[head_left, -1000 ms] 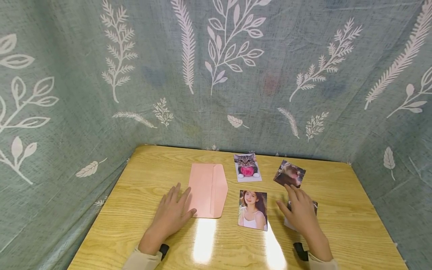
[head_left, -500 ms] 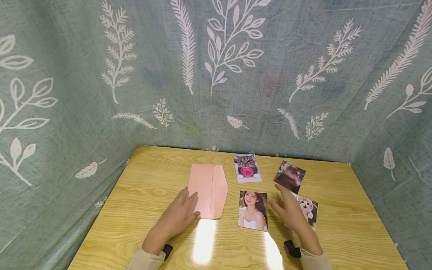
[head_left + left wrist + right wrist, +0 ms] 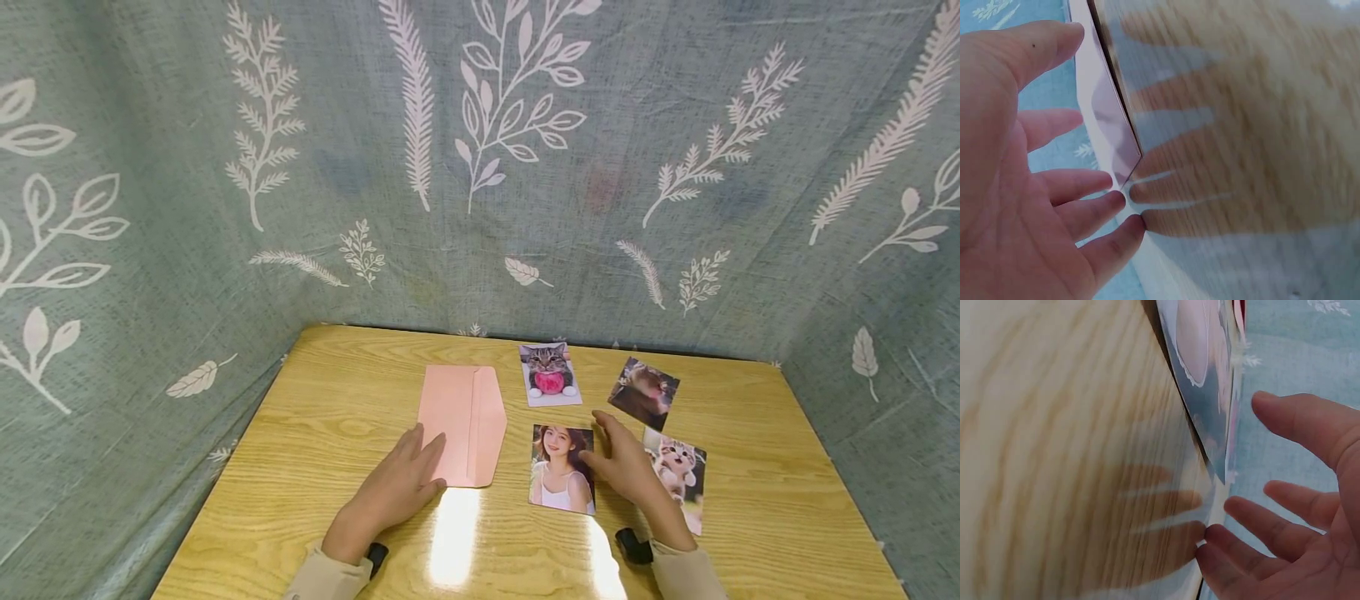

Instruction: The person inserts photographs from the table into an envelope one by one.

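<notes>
A pink envelope (image 3: 446,408) lies flat on the left, its flap side turned right. My left hand (image 3: 397,483) is at its lower left edge, fingers spread and fairly straight; the left wrist view shows the envelope (image 3: 1107,106) beside the fingertips. A photo of a woman in a white top (image 3: 558,483) lies to the right of the envelope. My right hand (image 3: 626,467) is at this photo's right edge, thumb over or near it. In the right wrist view the fingers are spread and loosely bent beside the photo (image 3: 1200,381), gripping nothing.
A photo of a cat with a pink ball (image 3: 550,375) lies farther back. Right of it is a dark photo (image 3: 645,390), and nearer me a kitten photo (image 3: 678,467). The wooden table (image 3: 345,375) ends at a patterned cloth (image 3: 450,250) hung around it.
My right hand has moved left, off the kitten photo and over to the woman's photo. My left hand has shifted slightly right and toward me along the envelope. The photos and envelope stay put.
</notes>
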`<state>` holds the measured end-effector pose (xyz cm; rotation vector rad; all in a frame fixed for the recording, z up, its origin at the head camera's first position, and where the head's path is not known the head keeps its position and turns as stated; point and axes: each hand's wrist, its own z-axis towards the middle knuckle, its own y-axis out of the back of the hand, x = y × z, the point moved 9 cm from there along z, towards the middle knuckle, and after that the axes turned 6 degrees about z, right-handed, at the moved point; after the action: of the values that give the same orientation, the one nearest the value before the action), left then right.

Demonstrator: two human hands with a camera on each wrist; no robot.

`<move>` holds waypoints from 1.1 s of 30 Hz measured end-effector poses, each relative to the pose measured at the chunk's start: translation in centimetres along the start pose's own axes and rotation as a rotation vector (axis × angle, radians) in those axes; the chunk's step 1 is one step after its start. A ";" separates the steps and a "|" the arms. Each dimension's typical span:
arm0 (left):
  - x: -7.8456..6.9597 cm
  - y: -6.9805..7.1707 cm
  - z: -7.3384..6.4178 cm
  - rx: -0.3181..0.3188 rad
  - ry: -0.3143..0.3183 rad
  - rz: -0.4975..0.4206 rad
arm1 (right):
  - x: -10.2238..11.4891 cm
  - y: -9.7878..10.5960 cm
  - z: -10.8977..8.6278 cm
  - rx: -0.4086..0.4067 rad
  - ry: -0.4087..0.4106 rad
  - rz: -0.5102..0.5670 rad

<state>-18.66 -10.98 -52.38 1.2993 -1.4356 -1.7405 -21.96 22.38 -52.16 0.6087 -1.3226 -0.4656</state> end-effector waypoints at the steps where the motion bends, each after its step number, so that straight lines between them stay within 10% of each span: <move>1: -0.1 0.0 0.0 0.004 -0.005 0.005 | 0.0 -0.1 0.0 0.009 0.000 -0.013; 19: -0.3 -0.3 0.0 0.024 0.007 0.029 | 1.0 -0.9 -0.3 0.022 0.073 -0.191; 33: -0.2 -0.6 0.1 0.042 0.018 0.039 | 0.9 -0.2 -0.3 -0.026 0.042 -0.136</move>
<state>-18.61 -10.63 -52.86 1.2966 -1.4849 -1.6772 -21.47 21.76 -51.65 0.6863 -1.2387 -0.5770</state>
